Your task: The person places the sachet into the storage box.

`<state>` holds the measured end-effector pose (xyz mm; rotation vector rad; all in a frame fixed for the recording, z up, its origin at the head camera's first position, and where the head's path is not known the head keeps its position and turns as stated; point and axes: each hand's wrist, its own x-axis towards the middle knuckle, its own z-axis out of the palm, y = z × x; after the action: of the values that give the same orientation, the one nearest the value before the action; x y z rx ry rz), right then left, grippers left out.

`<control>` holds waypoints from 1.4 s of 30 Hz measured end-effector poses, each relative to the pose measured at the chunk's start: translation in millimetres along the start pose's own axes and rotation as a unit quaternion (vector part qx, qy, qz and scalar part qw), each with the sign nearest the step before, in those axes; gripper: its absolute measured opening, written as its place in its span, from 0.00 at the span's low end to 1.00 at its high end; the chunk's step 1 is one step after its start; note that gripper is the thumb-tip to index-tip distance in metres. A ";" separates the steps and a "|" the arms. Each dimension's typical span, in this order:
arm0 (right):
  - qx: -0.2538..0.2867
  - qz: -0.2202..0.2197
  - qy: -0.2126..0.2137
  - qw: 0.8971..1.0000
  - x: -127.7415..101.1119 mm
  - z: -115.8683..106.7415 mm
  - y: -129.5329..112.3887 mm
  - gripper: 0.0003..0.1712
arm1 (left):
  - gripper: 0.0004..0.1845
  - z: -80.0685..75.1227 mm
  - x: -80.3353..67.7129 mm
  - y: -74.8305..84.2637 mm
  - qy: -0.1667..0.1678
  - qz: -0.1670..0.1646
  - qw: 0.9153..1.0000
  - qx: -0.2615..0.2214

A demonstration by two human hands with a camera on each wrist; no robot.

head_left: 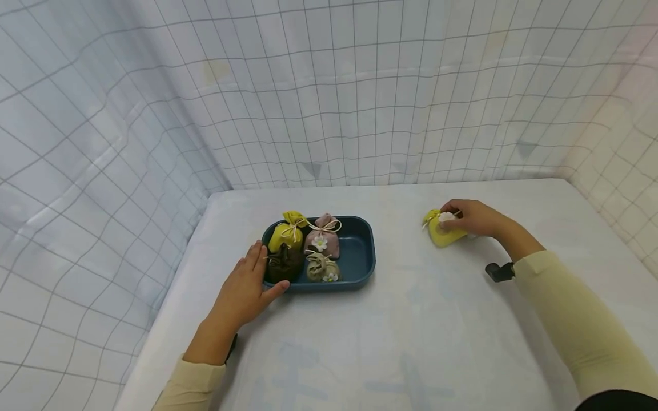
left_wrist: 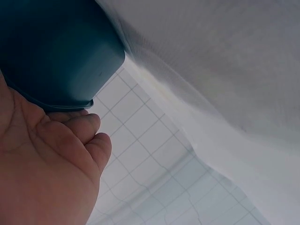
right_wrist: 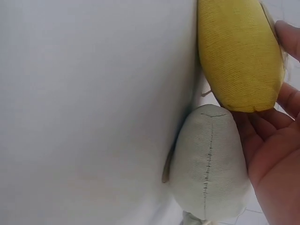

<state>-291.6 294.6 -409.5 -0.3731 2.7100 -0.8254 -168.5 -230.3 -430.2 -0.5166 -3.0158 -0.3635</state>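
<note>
From the head camera we see our right hand point(head_left: 473, 218) lying over a small yellow cloth sachet with a tied neck point(head_left: 441, 229), and the hand hides most of what lies beneath it. Only the right wrist view shows a second thing there: a pale grey-white stitched cloth pouch point(right_wrist: 208, 164) lying end to end with the yellow sachet point(right_wrist: 240, 51), the two touching, both on the white table cover point(right_wrist: 89, 112). Our fingers point(right_wrist: 286, 101) curve along the far side of both pouches and touch them; whether they truly grip either one we cannot tell, since the thumb is out of view.

Our left hand point(head_left: 244, 291) rests flat, fingers straight and together, against the near left corner of the dark blue oblong plastic tray point(head_left: 360, 251), holding nothing. The left wrist view shows only that corner of the tray point(left_wrist: 56, 51) and our fingertips point(left_wrist: 89, 124) beneath its rim.

Inside the tray sit four tied sachets, crowded into its left half: an olive-yellow one point(head_left: 287, 233), a pink one with a white flower point(head_left: 322, 240), a dark brown one point(head_left: 283, 264), partly hidden by our fingers, and a khaki one point(head_left: 323, 268). The tray's right half is bare.

The yellow sachet lies well apart from the tray, to its right, with open cloth between them. The table's left edge runs near our left hand; checked curtain point(head_left: 103, 114) closes the sides and back.
</note>
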 end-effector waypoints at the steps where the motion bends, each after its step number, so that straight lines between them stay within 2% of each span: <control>1: 0.000 0.002 0.004 1.000 -0.6 0.8 0.2 0.31 | 0.54 -0.1 0.0 -0.1 0.001 0.000 1.000 0.000; 14: 0.014 0.012 0.031 0.999 -5.6 8.2 1.2 0.30 | 0.54 1.4 -1.0 -0.7 -0.002 -0.006 1.000 -0.003; 23: 0.020 0.013 0.039 0.999 -3.3 9.2 5.0 0.31 | 0.55 0.6 -0.9 -0.7 -0.004 -0.008 1.000 -0.001; 29: 0.045 0.015 0.033 0.998 -5.0 10.0 5.5 0.33 | 0.55 0.9 -0.5 -0.7 -0.004 -0.007 1.000 -0.001; 36: 0.067 0.011 0.037 0.997 -6.9 13.3 4.3 0.32 | 0.55 1.5 -0.2 -0.7 -0.001 -0.006 1.000 0.000; 42: 0.062 0.000 0.053 0.997 -7.4 15.9 3.7 0.30 | 0.54 1.9 0.1 -0.5 0.000 -0.005 1.000 0.001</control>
<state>-279.9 292.1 -422.8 -0.3104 2.7362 -1.0352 -168.8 -230.3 -432.1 -0.5012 -3.0204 -0.3619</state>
